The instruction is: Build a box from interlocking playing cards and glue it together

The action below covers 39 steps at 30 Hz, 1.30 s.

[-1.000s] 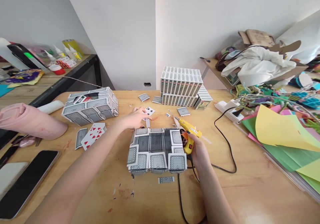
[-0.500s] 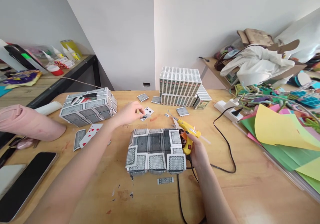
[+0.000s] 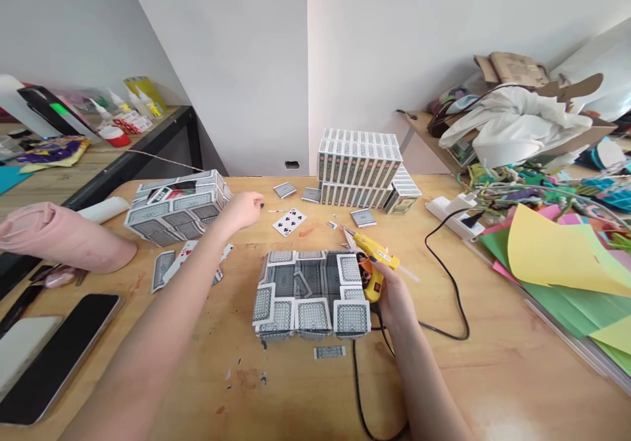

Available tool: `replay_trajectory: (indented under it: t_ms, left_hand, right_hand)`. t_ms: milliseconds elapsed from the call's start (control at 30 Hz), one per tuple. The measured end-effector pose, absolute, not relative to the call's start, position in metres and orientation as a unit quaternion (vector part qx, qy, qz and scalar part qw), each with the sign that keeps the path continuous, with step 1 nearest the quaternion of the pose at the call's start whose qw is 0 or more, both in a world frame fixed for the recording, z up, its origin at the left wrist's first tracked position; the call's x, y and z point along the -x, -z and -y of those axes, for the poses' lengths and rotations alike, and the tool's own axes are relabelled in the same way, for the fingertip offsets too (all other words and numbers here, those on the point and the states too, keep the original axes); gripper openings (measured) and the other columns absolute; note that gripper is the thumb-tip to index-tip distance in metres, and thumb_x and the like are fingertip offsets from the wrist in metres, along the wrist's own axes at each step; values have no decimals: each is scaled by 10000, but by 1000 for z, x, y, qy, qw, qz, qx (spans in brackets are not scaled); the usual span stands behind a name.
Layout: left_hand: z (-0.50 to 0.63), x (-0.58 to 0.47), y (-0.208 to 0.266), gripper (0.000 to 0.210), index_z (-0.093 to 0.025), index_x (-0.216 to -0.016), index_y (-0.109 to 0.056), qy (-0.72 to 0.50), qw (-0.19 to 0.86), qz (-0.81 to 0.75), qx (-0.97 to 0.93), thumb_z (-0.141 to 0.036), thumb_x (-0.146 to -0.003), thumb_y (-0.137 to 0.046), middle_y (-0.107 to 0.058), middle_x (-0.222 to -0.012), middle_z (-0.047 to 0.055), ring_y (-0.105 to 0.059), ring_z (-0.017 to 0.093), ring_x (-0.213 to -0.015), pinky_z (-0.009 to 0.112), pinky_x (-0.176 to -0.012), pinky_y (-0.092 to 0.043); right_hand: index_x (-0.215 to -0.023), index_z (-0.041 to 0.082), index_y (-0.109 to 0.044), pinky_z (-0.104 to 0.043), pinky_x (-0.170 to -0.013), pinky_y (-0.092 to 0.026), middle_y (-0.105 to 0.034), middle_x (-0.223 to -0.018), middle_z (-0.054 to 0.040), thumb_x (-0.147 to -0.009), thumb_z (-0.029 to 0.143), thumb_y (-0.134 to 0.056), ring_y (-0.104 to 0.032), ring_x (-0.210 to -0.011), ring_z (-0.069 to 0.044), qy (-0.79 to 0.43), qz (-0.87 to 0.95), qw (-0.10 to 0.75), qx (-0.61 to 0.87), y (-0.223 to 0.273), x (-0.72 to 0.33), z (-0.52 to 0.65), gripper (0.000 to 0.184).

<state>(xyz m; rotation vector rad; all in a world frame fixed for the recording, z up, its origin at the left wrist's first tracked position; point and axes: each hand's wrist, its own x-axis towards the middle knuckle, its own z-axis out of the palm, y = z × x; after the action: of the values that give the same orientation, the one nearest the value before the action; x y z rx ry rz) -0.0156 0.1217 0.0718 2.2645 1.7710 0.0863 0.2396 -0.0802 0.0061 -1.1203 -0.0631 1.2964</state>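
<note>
My right hand (image 3: 394, 293) is wrapped round the handle of a yellow glue gun (image 3: 374, 250), its nozzle pointing away to the upper left. Right beside it stands an open-topped box built from grey-backed playing cards (image 3: 312, 316), with a loose card piece (image 3: 302, 284) in it. My left hand (image 3: 244, 211) hovers beyond the box, fingers curled together; whatever they may hold is hidden. Close by on its right lie a six of spades (image 3: 290, 223) and a thin strip (image 3: 279, 211). To its left is a second card-covered box (image 3: 175, 208). Scissors (image 3: 365, 270) show partly behind the gun.
Stacked card packs (image 3: 359, 165) stand at the back. A power strip (image 3: 453, 216) and coloured paper (image 3: 557, 257) are on the right, with the gun's black cord (image 3: 448, 283) looping across. A phone (image 3: 62, 359) and pink roll (image 3: 69, 237) lie at left.
My left hand has moved left, away from the six of spades, uncovering it. A card piece now lies inside the open box. My right hand keeps the glue gun in place.
</note>
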Motion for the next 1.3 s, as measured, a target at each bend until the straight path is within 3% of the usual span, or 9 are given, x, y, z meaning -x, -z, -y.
replay_trajectory:
  t_ms: [133, 333, 467, 667, 867, 1033, 1167, 1233, 1300]
  left_hand:
    - [-131, 12, -31, 518, -72, -1257, -469, 8, 110, -627, -771, -113, -740, -460, -572, -1207, 189, -567, 268, -1079, 308, -882, -427]
    - [-118, -1, -13, 533, -117, -1276, -447, -6, 78, -551, -830, -8, -760, -365, -435, -1369, 119, -394, 187, -1268, 266, -1014, -325]
    - [-116, -2, -15, 432, -191, -1172, -543, 0, 63, -514, -856, -48, -808, -361, -580, -1215, 84, -525, 184, -1128, 279, -934, -392]
    - [-116, -7, -18, 237, -141, -837, -650, 5, 25, -513, -858, -168, -823, -415, -660, -891, 149, -603, 263, -929, 350, -788, -438]
    - [-120, -9, -19, 236, -130, -821, -656, -34, 26, -534, -845, -178, -801, -426, -657, -900, 167, -608, 277, -916, 354, -761, -442]
    - [-127, -2, -31, 237, -176, -882, -677, -85, 81, -562, -819, -195, -788, -461, -698, -906, 89, -638, 213, -869, 292, -739, -470]
    - [-115, 3, -71, 246, -207, -975, -659, -148, 150, -544, -812, -258, -807, -487, -697, -976, 23, -640, 130, -864, 220, -764, -485]
    - [-95, 3, -102, 226, -207, -939, -673, -238, 282, -463, -806, -313, -774, -560, -695, -981, 29, -635, 142, -881, 241, -786, -490]
    - [-70, 2, -134, 192, -226, -885, -692, -226, 369, -370, -823, -327, -745, -608, -701, -925, 21, -636, 145, -849, 246, -759, -500]
  right_hand:
    - [-927, 178, -662, -206, -516, -478, -705, -802, -2, -601, 249, -718, -585, -588, -108, -573, 24, 655, 491, -7, -239, 80, 338]
    - [-906, 166, -658, -202, -498, -472, -705, -782, -7, -586, 244, -727, -565, -539, -96, -569, 16, 654, 498, -6, -241, 79, 337]
    - [-884, 165, -656, -206, -496, -469, -703, -782, -11, -593, 243, -719, -565, -545, -101, -575, 18, 651, 495, -6, -240, 80, 308]
    - [-887, 178, -652, -208, -481, -455, -701, -791, -3, -592, 234, -719, -544, -522, -93, -571, 11, 657, 492, -7, -239, 79, 308]
    - [-877, 172, -657, -215, -482, -448, -701, -777, -3, -582, 243, -720, -541, -521, -98, -567, 13, 656, 498, -5, -240, 78, 309]
    - [-863, 161, -659, -198, -452, -427, -697, -775, -9, -582, 244, -721, -499, -483, -75, -574, 15, 656, 490, -6, -240, 78, 299]
    - [-865, 165, -656, -194, -449, -431, -691, -761, -4, -584, 233, -718, -499, -487, -76, -573, 9, 657, 490, -7, -240, 79, 296]
    - [-866, 168, -656, -190, -442, -431, -687, -767, 1, -588, 232, -716, -493, -484, -72, -578, 9, 657, 485, -7, -239, 79, 291]
    - [-877, 174, -656, -190, -439, -434, -687, -777, 3, -594, 233, -713, -492, -483, -71, -578, 9, 657, 483, -7, -239, 79, 294]
